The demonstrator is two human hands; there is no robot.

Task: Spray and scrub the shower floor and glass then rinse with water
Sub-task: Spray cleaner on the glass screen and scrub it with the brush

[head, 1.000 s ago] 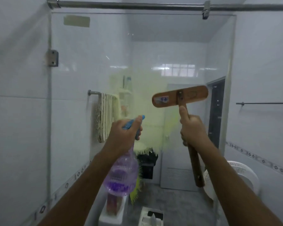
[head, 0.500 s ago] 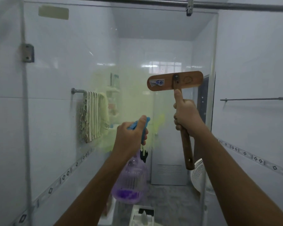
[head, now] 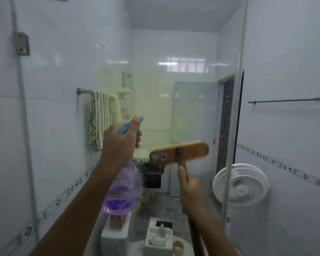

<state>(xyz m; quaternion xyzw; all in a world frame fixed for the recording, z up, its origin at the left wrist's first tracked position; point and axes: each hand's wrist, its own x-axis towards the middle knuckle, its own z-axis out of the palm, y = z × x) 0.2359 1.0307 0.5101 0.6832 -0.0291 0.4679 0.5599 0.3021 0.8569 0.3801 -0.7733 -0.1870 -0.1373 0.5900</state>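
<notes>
Two hands, one spray bottle, one scrub brush at the shower glass.

Head view: the left hand (head: 118,145) grips the purple spray bottle (head: 123,191) by its blue trigger head, aimed at the glass panel (head: 155,89), which carries one yellowish misted patch. The right hand (head: 190,193) is closed around the handle of the wooden scrub brush (head: 179,153). Half a second ago the brush head was held high, above the bottle; now it sits lower, just right of the bottle. One towel (head: 102,121) and one fan (head: 240,183) show beyond.
</notes>
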